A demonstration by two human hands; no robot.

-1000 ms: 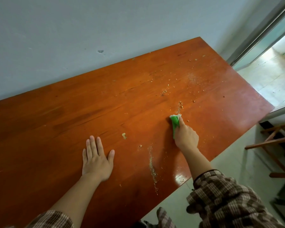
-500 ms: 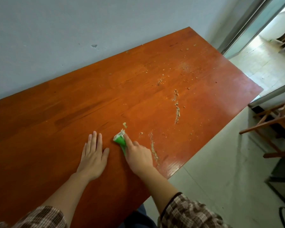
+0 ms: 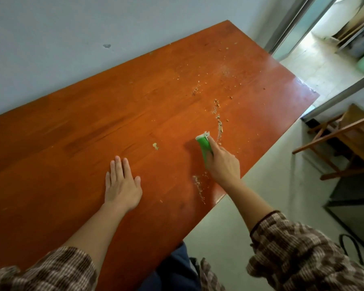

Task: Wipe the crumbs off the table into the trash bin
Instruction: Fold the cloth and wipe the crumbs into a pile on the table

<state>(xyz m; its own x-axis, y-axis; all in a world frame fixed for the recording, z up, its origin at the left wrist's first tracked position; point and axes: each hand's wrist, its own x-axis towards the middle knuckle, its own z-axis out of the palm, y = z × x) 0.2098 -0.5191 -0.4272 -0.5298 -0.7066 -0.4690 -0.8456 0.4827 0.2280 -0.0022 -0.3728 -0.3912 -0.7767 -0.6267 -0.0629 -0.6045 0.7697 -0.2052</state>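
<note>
My right hand [image 3: 223,163] grips a folded green cloth [image 3: 204,144] and presses it on the orange wooden table [image 3: 72,143]. A line of crumbs [image 3: 218,120] runs just beyond the cloth's tip. A second crumb line [image 3: 199,186] lies near the table's front edge, below my right wrist. One pale larger crumb [image 3: 155,146] sits left of the cloth. Loose crumbs [image 3: 227,74] are scattered over the far right part of the table. My left hand [image 3: 122,183] lies flat on the table, fingers spread, holding nothing. No trash bin is in view.
A grey wall [image 3: 93,28] runs along the table's far side. Right of the table are a pale floor [image 3: 261,175], a wooden chair [image 3: 349,139] and a sliding glass door [image 3: 298,28]. A dark object [image 3: 357,206] stands on the floor at the lower right.
My right hand with the green cloth swept left toward my left hand, then moved back right to the crumb line. My left hand stayed flat on the table.
</note>
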